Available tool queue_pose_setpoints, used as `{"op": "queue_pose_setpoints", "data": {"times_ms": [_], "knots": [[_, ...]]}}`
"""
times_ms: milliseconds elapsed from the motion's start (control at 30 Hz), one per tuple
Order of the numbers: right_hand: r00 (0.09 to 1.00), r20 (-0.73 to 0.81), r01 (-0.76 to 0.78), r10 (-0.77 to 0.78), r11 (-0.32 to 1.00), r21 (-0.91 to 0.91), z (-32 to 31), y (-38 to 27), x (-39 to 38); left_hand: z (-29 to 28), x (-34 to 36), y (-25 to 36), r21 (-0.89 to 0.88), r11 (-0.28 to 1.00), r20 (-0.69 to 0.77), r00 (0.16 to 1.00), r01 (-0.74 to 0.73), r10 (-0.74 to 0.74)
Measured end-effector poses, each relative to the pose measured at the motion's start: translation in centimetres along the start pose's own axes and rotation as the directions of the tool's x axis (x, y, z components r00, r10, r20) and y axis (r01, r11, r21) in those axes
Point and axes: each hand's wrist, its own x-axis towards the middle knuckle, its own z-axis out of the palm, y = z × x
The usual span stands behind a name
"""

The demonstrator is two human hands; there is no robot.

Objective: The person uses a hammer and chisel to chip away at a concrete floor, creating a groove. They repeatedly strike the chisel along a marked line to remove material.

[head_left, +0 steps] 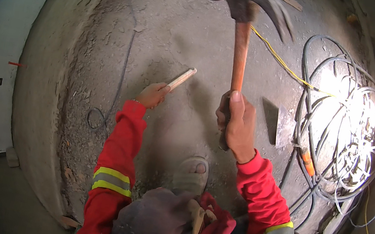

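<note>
My right hand [240, 126] is closed round the lower handle of a claw hammer [239, 58]. The hammer has a reddish-brown wooden handle and a dark metal head, slightly blurred, with its claw pointing right. Closed in my left hand [152, 95] is a pale, narrow wooden stick [182, 79], angled up to the right. Its lower end is hidden by my fingers. The hammer head stands apart from the stick. Both my arms are in red sleeves with reflective bands.
Dusty concrete floor [162, 28] with rubble along the left. To the right lie a trowel [285, 128] with an orange handle and a large tangle of cables [308, 63] in bright light. A yellow cord [277, 55] crosses the far floor. My sandalled foot [191, 174] is below my hands.
</note>
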Motion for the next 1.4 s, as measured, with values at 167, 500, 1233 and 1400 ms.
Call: {"op": "queue_pose_setpoints", "data": {"times_ms": [167, 500, 1233, 1400], "knots": [[0.985, -0.058, -0.172, 0.163, 0.957, -0.235, 1.3, 3.8, -0.4, -0.3, 0.4, 0.2, 0.13, 0.991, -0.035, 0.998, -0.039, 0.044], [0.98, 0.044, -0.197, 0.193, 0.975, 0.1, -0.6, -1.2, 0.3, -1.1, 0.3, 1.3, 0.184, 0.983, -0.015, 1.0, 0.026, -0.024], [0.976, -0.021, -0.216, 0.215, 0.975, -0.046, 1.2, 4.4, -1.3, -1.1, 0.5, 0.6, 0.298, 0.954, 0.003, 0.999, -0.039, 0.04], [0.803, 0.061, -0.587, 0.594, 0.804, -0.098, -1.3, 3.7, 0.1, -1.8, 0.6, 0.9, 0.43, 0.886, 0.007, 0.982, -0.173, 0.189]]}}
